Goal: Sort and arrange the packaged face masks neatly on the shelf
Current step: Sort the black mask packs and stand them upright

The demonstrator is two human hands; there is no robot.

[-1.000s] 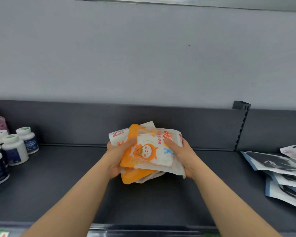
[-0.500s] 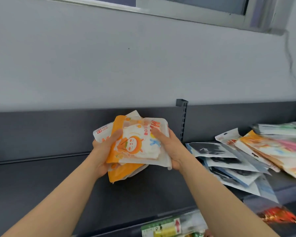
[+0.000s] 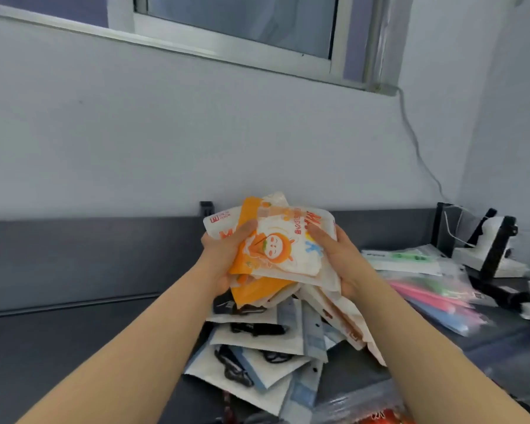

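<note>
Both hands hold a small stack of orange-and-white mask packs (image 3: 276, 249) with a cartoon face, raised above the dark shelf (image 3: 74, 338). My left hand (image 3: 227, 255) grips the stack's left edge, thumb on top. My right hand (image 3: 337, 255) grips its right edge, fingers across the front. Directly below lies a loose heap of white-and-blue packs with black masks (image 3: 257, 347). Further right sit packs with pink, green and blue contents (image 3: 435, 292).
The shelf's dark back panel (image 3: 89, 249) runs behind, with a slotted upright (image 3: 206, 208) beside the held stack. A black-and-white device (image 3: 496, 252) and a white cable stand at the far right. Red packaging (image 3: 380, 417) shows at the bottom edge.
The view has swung right. The held stack has travelled right with both hands and now hangs over the heap of black-mask packs. The bottles at the left are out of view.
</note>
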